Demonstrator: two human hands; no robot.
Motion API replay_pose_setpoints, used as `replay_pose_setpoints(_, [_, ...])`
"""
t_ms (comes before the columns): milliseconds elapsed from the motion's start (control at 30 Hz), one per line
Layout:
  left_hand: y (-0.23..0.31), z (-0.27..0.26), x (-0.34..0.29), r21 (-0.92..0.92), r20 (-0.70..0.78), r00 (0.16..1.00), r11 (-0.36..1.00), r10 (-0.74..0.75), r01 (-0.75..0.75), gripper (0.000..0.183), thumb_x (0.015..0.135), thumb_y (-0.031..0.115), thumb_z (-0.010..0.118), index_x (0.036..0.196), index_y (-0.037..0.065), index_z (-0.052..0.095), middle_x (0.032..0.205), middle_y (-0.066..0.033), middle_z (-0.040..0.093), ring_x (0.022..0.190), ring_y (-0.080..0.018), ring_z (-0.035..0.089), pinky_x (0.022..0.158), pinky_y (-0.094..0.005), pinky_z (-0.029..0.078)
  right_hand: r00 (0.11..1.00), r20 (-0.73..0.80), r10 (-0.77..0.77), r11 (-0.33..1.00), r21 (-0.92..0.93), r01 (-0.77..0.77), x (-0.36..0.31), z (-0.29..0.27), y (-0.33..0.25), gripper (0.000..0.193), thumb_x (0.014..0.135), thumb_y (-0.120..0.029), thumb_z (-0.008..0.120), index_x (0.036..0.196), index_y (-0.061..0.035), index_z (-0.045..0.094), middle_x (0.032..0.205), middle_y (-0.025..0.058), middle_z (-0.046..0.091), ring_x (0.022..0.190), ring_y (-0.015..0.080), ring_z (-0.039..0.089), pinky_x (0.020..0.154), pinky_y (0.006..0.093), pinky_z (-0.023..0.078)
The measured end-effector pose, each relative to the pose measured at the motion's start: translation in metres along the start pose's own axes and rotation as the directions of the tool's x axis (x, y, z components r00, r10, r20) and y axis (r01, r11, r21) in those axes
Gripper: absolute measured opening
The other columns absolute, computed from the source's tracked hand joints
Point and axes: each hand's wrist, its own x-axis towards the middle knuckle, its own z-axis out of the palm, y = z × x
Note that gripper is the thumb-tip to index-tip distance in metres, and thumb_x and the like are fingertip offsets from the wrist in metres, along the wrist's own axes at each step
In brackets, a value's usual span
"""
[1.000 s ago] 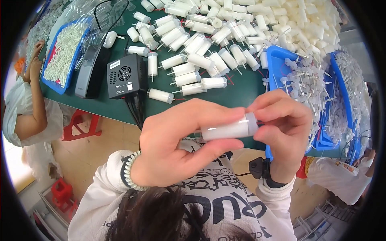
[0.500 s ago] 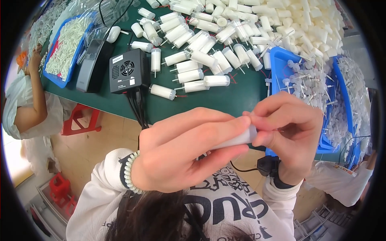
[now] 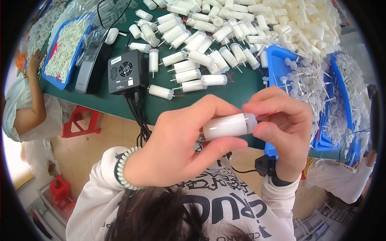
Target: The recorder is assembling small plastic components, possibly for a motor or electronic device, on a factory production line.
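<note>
A smooth white cylinder (image 3: 226,127) lies nearly level in front of my chest, held by my left hand (image 3: 175,140) with the thumb below and the fingers behind it. On its right end sits a translucent cap (image 3: 251,123). The thumb and forefinger of my right hand (image 3: 287,126) close around that cap from above and below. A thin red wire (image 3: 263,115) runs from the cap end into my right fingers. Whether the other right fingers grip the wire is hidden.
Similar capped cylinders (image 3: 187,76) lie across the green table (image 3: 245,94), before a heap of plain white ones (image 3: 297,24). Blue trays (image 3: 275,60) with translucent parts stand at the right. A black box (image 3: 126,72) with cables sits left. Another person's arm (image 3: 36,86) is at far left.
My left fingers have opened away from the cylinder's front, so more of it shows. My right fingers have shifted slightly apart at the cap, and the red wire is now visible.
</note>
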Motion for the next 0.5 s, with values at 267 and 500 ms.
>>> replay_pose_setpoints(267, [-0.003, 0.007, -0.004, 0.378, -0.003, 0.983, 0.910, 0.184, -0.170, 0.028, 0.073, 0.004, 0.069, 0.095, -0.003, 0.053, 0.075, -0.0133, 0.056, 0.062, -0.0264, 0.056, 0.054, -0.0315, 0.046, 0.998, 0.051, -0.042, 0.997, -0.057, 0.045, -0.004, -0.004, 0.001, 0.024, 0.064, 0.013, 0.070, 0.086, 0.0032, 0.069, 0.087, 0.0133, 0.062, 0.077, 0.0160, 0.062, 0.066, 0.0230, 0.052])
replay_pose_setpoints(500, [0.009, 0.001, -0.001, 0.288, 0.038, 0.998, 0.956, 0.041, -0.050, 0.024, 0.077, 0.007, 0.068, 0.097, -0.001, 0.058, 0.082, -0.0093, 0.065, 0.066, -0.0161, 0.064, 0.058, -0.0242, 0.049, 0.997, 0.041, -0.062, 0.997, -0.037, 0.063, -0.004, -0.003, 0.002, 0.025, 0.065, 0.013, 0.070, 0.088, 0.0032, 0.068, 0.086, 0.0116, 0.062, 0.076, 0.0151, 0.062, 0.066, 0.0232, 0.051])
